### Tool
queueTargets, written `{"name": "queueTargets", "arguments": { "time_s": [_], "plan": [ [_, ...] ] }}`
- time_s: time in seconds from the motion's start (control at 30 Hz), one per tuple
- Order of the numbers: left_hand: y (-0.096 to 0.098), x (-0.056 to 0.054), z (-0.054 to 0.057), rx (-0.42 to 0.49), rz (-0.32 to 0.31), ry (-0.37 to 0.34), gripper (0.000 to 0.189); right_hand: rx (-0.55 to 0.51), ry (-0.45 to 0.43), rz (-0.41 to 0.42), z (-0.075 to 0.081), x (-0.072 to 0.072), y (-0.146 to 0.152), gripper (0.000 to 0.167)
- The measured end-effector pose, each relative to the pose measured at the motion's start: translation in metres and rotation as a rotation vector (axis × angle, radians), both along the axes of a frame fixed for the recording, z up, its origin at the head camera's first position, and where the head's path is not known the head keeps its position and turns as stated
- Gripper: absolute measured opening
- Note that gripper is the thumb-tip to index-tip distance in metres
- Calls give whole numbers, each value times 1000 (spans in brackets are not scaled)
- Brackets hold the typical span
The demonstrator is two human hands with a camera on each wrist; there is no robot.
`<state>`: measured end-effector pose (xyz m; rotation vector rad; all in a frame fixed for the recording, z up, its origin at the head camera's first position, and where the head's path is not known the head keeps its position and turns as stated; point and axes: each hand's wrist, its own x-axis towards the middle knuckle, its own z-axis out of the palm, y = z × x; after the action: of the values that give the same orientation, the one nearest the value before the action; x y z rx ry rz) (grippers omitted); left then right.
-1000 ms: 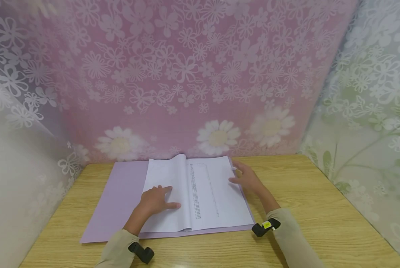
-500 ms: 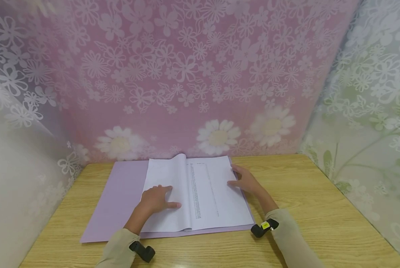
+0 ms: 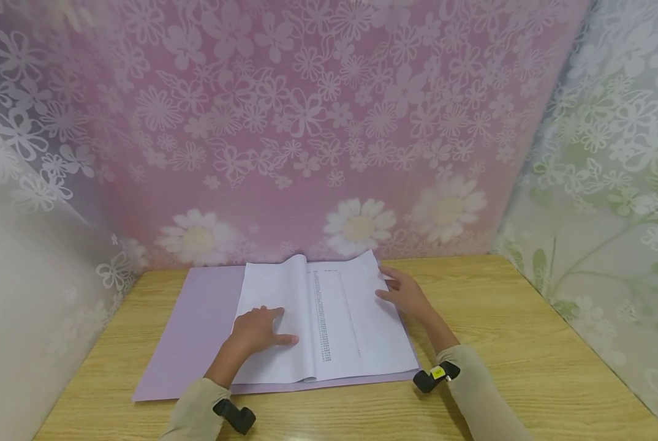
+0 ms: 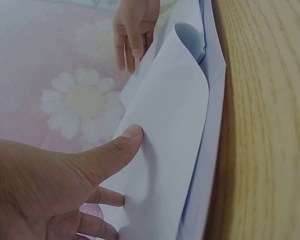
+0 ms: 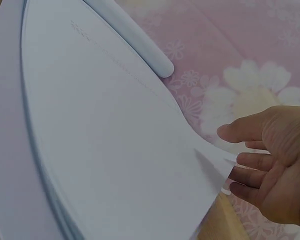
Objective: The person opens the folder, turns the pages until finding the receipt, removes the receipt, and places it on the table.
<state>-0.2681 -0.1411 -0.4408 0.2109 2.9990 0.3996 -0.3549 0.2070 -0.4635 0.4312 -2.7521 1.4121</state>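
Observation:
A lilac folder [image 3: 193, 334] lies spread on the table with white sheets inside it. My left hand [image 3: 255, 329] presses the turned-over sheet [image 3: 271, 364] on the left, fingers and thumb extended on the paper. In the left wrist view this sheet [image 4: 167, 115] curls into a rounded fold at the spine. On the right lies a page [image 3: 373, 337] with columns of small print. My right hand [image 3: 408, 297] is at that page's far right edge. In the right wrist view its fingers [image 5: 252, 161] touch the raised corner of the page [image 5: 115, 125], with the thumb held apart.
The wood-grain table [image 3: 500, 343] extends around the folder. Behind it stands a pink flowered backdrop [image 3: 285, 202], close to the folder's far edge. A pale flowered panel [image 3: 610, 184] borders the right side. Each wrist carries a black camera mount [image 3: 234, 416].
The far right corner of the printed page has risen and bends upward beside my right hand, which has shifted slightly. My left hand stays in place.

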Motion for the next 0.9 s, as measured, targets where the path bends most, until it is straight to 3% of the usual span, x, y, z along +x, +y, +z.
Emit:
{"name": "queueTargets", "arguments": {
  "time_s": [0.4, 0.7, 0.9],
  "plan": [
    [0, 0, -1, -7, 0, 0, 81, -87, -30, 5, -1, -2, 1, 69],
    [0, 0, -1, -1, 3, -6, 81, -159, -2, 73, -3, -6, 2, 69],
    [1, 0, -1, 11, -2, -6, 81, -149, -12, 68, -3, -8, 0, 66]
  ]
}}
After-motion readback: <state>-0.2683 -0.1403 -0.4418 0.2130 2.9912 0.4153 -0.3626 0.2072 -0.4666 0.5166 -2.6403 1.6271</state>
